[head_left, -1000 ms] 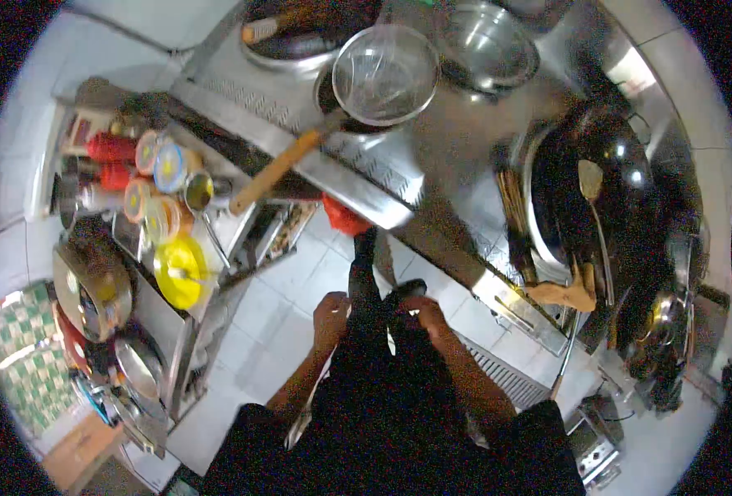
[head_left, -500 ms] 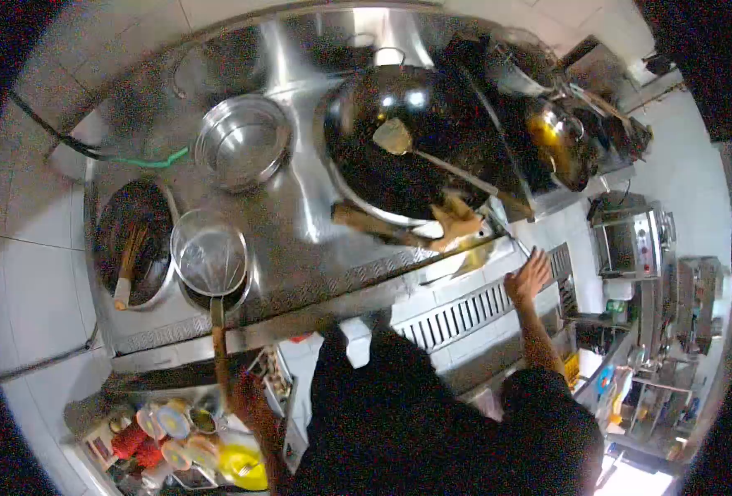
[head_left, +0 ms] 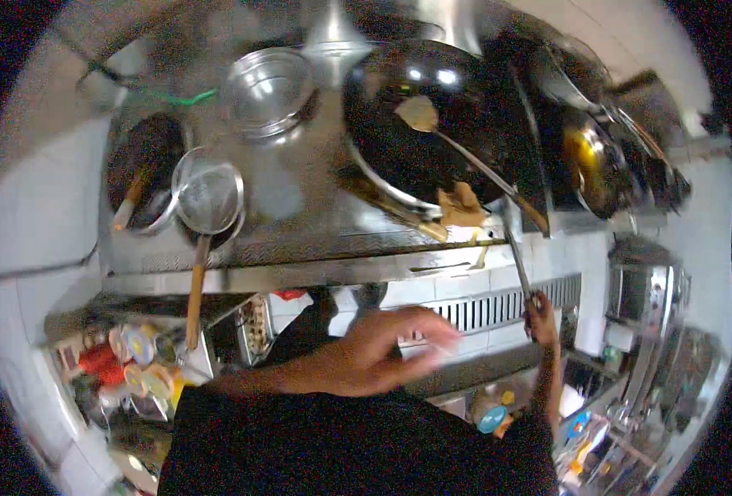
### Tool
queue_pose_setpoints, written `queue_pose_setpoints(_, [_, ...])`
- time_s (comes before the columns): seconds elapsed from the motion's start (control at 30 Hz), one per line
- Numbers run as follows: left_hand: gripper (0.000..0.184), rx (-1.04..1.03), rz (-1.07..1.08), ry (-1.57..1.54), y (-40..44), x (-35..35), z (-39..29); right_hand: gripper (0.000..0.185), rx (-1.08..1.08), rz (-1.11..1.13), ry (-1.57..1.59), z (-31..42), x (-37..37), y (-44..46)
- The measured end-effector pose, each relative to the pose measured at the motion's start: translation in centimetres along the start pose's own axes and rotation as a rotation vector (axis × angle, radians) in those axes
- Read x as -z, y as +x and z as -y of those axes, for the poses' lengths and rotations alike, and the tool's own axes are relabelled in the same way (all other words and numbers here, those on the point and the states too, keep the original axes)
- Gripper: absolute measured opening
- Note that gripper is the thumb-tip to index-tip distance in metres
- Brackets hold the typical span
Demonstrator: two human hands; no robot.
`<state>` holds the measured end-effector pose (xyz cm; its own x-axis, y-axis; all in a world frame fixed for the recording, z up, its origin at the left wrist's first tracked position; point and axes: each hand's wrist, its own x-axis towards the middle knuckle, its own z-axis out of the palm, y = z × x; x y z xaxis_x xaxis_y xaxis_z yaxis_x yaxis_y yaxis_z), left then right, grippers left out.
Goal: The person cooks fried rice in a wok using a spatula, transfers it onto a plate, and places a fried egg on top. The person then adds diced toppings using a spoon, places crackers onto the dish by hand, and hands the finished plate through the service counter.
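My left hand (head_left: 387, 347) is in front of my body, slightly blurred, with thumb and fingers apart and nothing between them. My right hand (head_left: 541, 321) is closed around the lower end of a long metal handle (head_left: 518, 258). That handle reaches up to the front right rim of the big dark wok (head_left: 391, 161); what is at its far end I cannot make out. A wok spatula (head_left: 473, 157) lies across the wok, its blade inside. A tan cloth (head_left: 463, 207) is bunched at the wok's front edge. At left, a round mesh strainer (head_left: 207, 194) rests over a container, its wooden handle pointing toward me.
A steel pot (head_left: 268, 93) stands behind the strainer. Left of it, a dark round well (head_left: 147, 165) holds a wooden-handled brush. Another wok (head_left: 593, 161) with yellowish liquid is at right. Containers of ingredients (head_left: 126, 364) sit at lower left. A floor grate (head_left: 498, 307) runs below the stove.
My left hand has moved right, away from the strainer's handle. My right hand, open before, has closed on the metal handle. The view has shifted.
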<state>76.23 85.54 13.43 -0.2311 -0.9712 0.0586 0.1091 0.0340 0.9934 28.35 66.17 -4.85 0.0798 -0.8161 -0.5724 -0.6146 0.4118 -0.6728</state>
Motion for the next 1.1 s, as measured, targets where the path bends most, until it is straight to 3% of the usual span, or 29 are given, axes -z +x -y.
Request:
queue_pose_setpoints(0.07, [0.028,-0.164,0.265,-0.472,2.6,-3.6,-2.7,0.033,0.058,-0.083,0.061,-2.5,0.2,-1.9])
queue_pose_setpoints(0.2, [0.030,-0.498,0.416,-0.970,5.0,-6.7,-11.0,0.036,-0.082,-0.137,0.102,1.5,1.1,-11.4])
queue_pose_setpoints(0.4, [0.032,-0.801,0.432,-1.155,4.1,-6.1,-13.9,0.042,-0.207,-0.106,0.021,13.2,1.7,-21.3])
queue_pose_setpoints(0.53, [0.033,-0.926,0.387,-1.198,1.1,-3.8,-14.6,0.046,-0.144,0.030,-0.074,22.5,-2.1,-23.1])
queue_pose_setpoints(0.63, [0.034,-1.014,0.347,-1.216,-1.4,-2.1,-15.0,0.048,0.017,0.178,-0.159,30.0,-9.6,-19.8])
queue_pose_setpoints(0.67, [0.034,-1.049,0.335,-1.213,-2.3,-1.6,-15.2,0.049,0.224,0.204,-0.222,31.4,-12.9,-16.8])
queue_pose_setpoints(0.7, [0.034,-1.088,0.317,-1.203,-3.1,-1.1,-15.4,0.028,0.312,0.265,-0.249,35.7,-18.5,-15.4])
queue_pose_setpoints(0.83, [0.035,-1.256,0.258,-1.152,-5.7,0.2,-16.0,0.023,0.520,0.362,-0.231,40.4,-34.6,-1.5])
queue_pose_setpoints(0.87, [0.036,-1.279,0.235,-1.137,-6.5,0.4,-16.2,0.024,0.643,0.468,-0.448,42.1,-38.3,1.0])
queue_pose_setpoints(0.97, [0.029,-1.062,0.064,-1.240,-10.0,0.7,-17.1,0.025,1.347,0.028,-0.714,40.9,-47.9,12.0])
queue_pose_setpoints(1.03, [0.027,-0.998,0.002,-1.271,-12.2,1.8,-17.1,0.023,1.381,-0.021,-0.732,40.9,-51.9,12.4])
queue_pose_setpoints(1.1, [0.026,-0.798,0.177,-1.149,-13.5,3.4,-16.2,0.017,1.388,-0.069,-0.718,41.8,-53.8,11.7])
